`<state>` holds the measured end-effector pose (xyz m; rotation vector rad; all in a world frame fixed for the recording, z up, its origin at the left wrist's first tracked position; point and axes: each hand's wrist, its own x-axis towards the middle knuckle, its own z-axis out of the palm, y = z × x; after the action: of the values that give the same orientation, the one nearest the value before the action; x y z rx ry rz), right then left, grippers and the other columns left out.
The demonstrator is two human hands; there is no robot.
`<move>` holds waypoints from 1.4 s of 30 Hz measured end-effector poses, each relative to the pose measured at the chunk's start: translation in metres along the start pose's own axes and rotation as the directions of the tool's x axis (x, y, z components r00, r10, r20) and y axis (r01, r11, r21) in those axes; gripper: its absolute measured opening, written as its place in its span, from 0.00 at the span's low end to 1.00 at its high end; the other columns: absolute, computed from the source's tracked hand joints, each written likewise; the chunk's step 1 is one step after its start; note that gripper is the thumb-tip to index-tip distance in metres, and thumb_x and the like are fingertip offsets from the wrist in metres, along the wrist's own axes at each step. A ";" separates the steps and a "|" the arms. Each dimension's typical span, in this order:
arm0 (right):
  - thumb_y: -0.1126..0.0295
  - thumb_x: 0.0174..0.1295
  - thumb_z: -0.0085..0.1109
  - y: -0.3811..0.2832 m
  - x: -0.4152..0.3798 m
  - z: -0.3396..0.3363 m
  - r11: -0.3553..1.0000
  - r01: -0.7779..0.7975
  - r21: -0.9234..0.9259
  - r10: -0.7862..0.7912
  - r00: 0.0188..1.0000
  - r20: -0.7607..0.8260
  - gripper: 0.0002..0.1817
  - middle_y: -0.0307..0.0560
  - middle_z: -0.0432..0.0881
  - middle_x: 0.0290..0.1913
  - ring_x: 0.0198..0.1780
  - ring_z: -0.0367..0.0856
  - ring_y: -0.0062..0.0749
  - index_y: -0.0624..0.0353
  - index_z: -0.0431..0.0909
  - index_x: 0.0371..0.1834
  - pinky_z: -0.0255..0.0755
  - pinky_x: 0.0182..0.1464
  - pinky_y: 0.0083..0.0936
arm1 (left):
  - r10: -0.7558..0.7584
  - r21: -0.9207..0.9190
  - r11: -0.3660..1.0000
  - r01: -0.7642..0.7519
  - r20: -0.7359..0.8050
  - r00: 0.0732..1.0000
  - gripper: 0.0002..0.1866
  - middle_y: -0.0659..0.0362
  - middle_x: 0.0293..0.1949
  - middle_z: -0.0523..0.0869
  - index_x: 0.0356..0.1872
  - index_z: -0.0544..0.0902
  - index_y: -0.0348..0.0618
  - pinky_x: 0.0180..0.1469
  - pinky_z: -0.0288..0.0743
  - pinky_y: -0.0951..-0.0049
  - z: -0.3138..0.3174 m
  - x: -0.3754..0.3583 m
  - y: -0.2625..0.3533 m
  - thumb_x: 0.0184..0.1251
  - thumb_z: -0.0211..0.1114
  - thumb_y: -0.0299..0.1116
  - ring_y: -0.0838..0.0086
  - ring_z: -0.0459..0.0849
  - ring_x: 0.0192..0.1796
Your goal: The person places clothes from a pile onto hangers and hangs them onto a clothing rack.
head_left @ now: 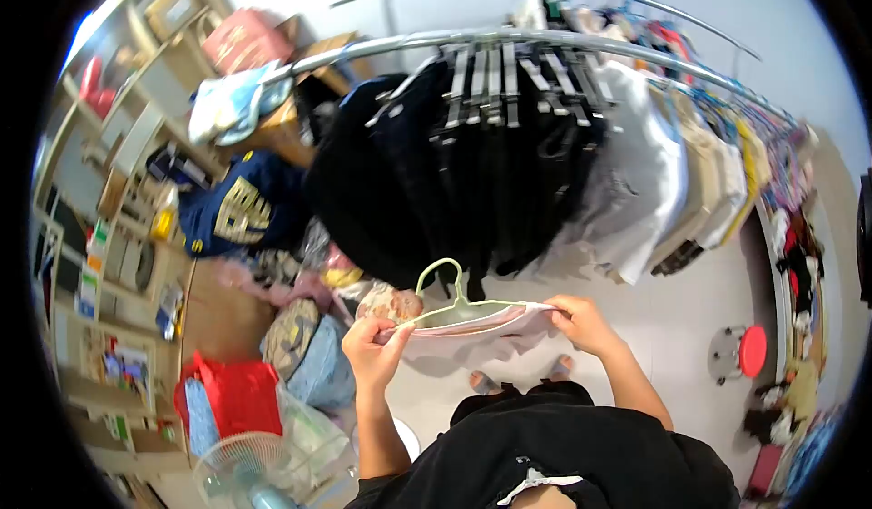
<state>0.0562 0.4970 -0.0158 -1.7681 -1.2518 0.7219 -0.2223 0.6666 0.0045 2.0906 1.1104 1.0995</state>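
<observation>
Pale-pink cloth garment (481, 344), light-green slim hanger (461, 303); left hand (372, 349), right hand (586, 325) pinched closed on its opposite shoulders, apparently keeping it spread.

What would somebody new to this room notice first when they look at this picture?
Probably the mass of black clothes hanging from the long metal rail across the upper middle. Next, the bright red stool at the right and the red bag at the lower left, with a fan just below it.
</observation>
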 end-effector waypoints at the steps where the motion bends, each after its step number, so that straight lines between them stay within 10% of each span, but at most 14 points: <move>1: 0.75 0.57 0.52 -0.003 -0.013 -0.018 1.000 -0.014 0.003 0.014 0.999 -0.053 0.09 0.47 0.79 0.29 0.29 0.77 0.31 0.62 0.77 0.40 0.71 0.33 0.26 | 0.006 -0.036 0.999 -0.006 0.006 1.000 0.14 0.58 0.16 0.74 0.17 0.77 0.40 0.23 0.64 0.75 0.017 0.004 0.008 0.38 0.75 0.33 0.71 0.72 0.19; 4: 0.72 0.59 0.53 -0.005 -0.062 -0.076 0.922 -0.351 0.166 0.359 0.933 -0.025 0.08 0.46 0.78 0.23 0.25 0.76 0.29 0.63 0.77 0.39 0.70 0.31 0.25 | 0.077 -0.083 0.994 -0.065 0.147 0.986 0.12 0.57 0.17 0.74 0.18 0.76 0.39 0.25 0.64 0.72 0.072 0.011 0.040 0.39 0.74 0.30 0.69 0.72 0.22; 10: 0.69 0.60 0.55 0.048 -0.197 -0.181 0.970 -0.239 0.032 0.241 0.956 -0.170 0.09 0.42 0.74 0.19 0.23 0.69 0.18 0.65 0.77 0.37 0.64 0.27 0.16 | 0.347 -0.276 0.926 -0.257 0.355 0.868 0.10 0.58 0.18 0.74 0.19 0.78 0.41 0.26 0.64 0.71 0.206 -0.006 0.168 0.43 0.72 0.31 0.67 0.72 0.23; 15: 0.71 0.59 0.56 0.085 -0.319 -0.247 0.832 -0.172 0.528 0.412 0.828 -0.380 0.08 0.32 0.74 0.25 0.28 0.66 0.12 0.66 0.77 0.33 0.62 0.29 0.14 | 0.554 -0.464 0.816 -0.344 0.459 0.695 0.08 0.58 0.21 0.75 0.26 0.81 0.42 0.29 0.66 0.70 0.321 -0.060 0.280 0.46 0.71 0.32 0.67 0.73 0.26; 22: 0.71 0.60 0.55 0.160 -0.405 -0.306 0.817 -0.136 0.560 0.489 0.679 -0.548 0.08 0.33 0.75 0.27 0.29 0.68 0.13 0.66 0.77 0.35 0.63 0.30 0.13 | 0.691 -0.470 0.723 -0.506 0.509 0.513 0.20 0.50 0.49 0.75 0.47 0.76 0.39 0.52 0.67 0.65 0.427 -0.103 0.377 0.51 0.67 0.31 0.56 0.72 0.50; 31: 0.70 0.61 0.53 0.193 -0.396 -0.398 0.771 -0.037 0.636 0.534 0.583 -0.612 0.10 0.37 0.77 0.30 0.31 0.71 0.15 0.67 0.76 0.38 0.67 0.34 0.16 | 0.654 -0.390 0.753 -0.530 0.532 0.538 0.21 0.49 0.52 0.74 0.50 0.75 0.39 0.55 0.66 0.65 0.511 -0.099 0.406 0.51 0.65 0.26 0.55 0.72 0.54; 38: 0.68 0.60 0.53 0.196 -0.343 -0.476 0.788 -0.023 0.615 0.535 0.521 -0.665 0.12 0.43 0.79 0.34 0.35 0.76 0.21 0.66 0.74 0.41 0.71 0.41 0.20 | 0.505 -0.675 0.727 -0.126 0.401 0.764 0.22 0.49 0.57 0.68 0.55 0.69 0.34 0.56 0.69 0.69 0.623 -0.051 0.448 0.58 0.59 0.24 0.62 0.71 0.57; 42: 0.69 0.60 0.53 0.185 -0.304 -0.517 0.809 -0.007 0.588 0.500 0.534 -0.682 0.11 0.40 0.78 0.36 0.36 0.74 0.19 0.66 0.74 0.41 0.69 0.41 0.18 | 0.405 -0.784 0.620 0.001 0.321 0.856 0.31 0.45 0.63 0.58 0.63 0.56 0.32 0.65 0.54 0.63 0.679 -0.022 0.507 0.60 0.57 0.27 0.57 0.58 0.66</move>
<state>0.4625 0.0268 0.0722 -1.5080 -0.0890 0.2529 0.5567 0.3329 0.0095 1.6336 0.0738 0.8535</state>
